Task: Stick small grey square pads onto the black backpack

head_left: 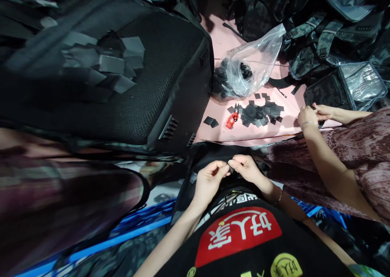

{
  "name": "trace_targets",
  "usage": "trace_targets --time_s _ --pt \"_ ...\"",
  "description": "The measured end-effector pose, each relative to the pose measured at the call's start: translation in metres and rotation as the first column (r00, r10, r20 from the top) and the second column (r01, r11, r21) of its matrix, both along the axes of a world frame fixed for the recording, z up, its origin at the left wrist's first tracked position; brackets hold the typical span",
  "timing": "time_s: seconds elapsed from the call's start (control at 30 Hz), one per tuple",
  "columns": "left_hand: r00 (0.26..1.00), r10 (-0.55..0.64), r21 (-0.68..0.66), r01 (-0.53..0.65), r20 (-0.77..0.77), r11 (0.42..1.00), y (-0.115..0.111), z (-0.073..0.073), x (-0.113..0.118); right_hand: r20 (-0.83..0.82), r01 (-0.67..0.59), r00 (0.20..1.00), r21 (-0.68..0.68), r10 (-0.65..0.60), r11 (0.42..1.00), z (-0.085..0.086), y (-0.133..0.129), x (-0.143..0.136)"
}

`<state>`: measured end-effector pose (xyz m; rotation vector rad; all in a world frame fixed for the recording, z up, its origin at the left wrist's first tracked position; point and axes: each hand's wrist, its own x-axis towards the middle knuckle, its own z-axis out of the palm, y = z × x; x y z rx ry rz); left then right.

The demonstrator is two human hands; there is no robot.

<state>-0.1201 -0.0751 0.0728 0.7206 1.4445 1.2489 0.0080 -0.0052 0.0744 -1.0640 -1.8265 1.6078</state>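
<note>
Close in front of my black apron (292,232), my left hand (213,172) and my right hand (246,168) meet fingertip to fingertip. Between them is a small dark piece (231,169), pinched by thumb and fingers of both hands and mostly covered by them. It looks like the flat black squares (258,113) heaped on the pink table (250,135) ahead. Beside that heap lies a pair of small snips with red handles (232,120). Two loose dark squares (211,122) rest to its left.
A large black mesh-covered bag (170,78) fills the left, with dark squares (112,64) on it. Behind the heap stands a clear plastic bag (254,68) of black parts. At right are a co-worker's hands (308,116) and camouflage backpacks (307,59). Blue crate edges (122,236) show below.
</note>
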Motion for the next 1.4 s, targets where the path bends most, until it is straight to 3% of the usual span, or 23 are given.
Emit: trace_targets --time_s 0.23,0.33,0.43,0.5,0.63,0.73,0.83,1.0,1.17,1.4 --pt "0.916 0.099 0.175 -0.032 -0.388 0.984 -0.004 -0.004 -0.004 -0.012 0.076 0.997 0.08 -0.075 0.994 0.004 -0.005 0.0" --pt "0.863 0.158 0.245 -0.041 -0.479 0.969 -0.005 -0.005 -0.005 -0.076 0.101 0.992 -0.065 -0.105 0.993 0.005 -0.011 0.0" --pt "0.815 0.224 0.317 -0.053 -0.535 0.947 -0.006 -0.008 -0.006 -0.189 0.085 0.971 -0.292 -0.145 0.953 0.005 -0.016 -0.002" --pt "0.773 0.261 0.375 -0.032 -0.579 0.926 -0.007 -0.011 -0.006 -0.221 0.076 0.962 -0.353 -0.163 0.932 0.006 -0.017 -0.002" --pt "0.678 0.282 0.428 0.053 -0.679 0.902 -0.008 -0.012 -0.004 -0.181 0.171 0.958 -0.258 -0.221 0.951 0.01 -0.016 -0.003" --pt "0.648 0.27 0.427 0.095 -0.712 0.899 -0.009 -0.01 -0.001 -0.163 0.26 0.941 -0.21 -0.296 0.943 0.012 -0.015 -0.004" --pt "0.646 0.268 0.413 0.079 -0.714 0.907 -0.01 -0.007 0.0 -0.161 0.275 0.93 -0.291 -0.331 0.916 0.013 -0.016 -0.008" --pt "0.706 0.216 0.36 0.059 -0.674 0.931 -0.012 -0.006 0.0 -0.129 0.26 0.933 -0.398 -0.335 0.88 0.011 -0.015 -0.012" --pt "0.779 0.15 0.28 0.035 -0.609 0.959 -0.011 -0.001 0.001 -0.169 0.157 0.955 -0.41 -0.244 0.898 0.005 -0.01 -0.005" --pt "0.761 0.206 0.264 -0.047 -0.615 0.963 -0.01 0.004 0.0 -0.193 0.072 0.967 -0.421 -0.167 0.904 0.012 -0.008 0.003"
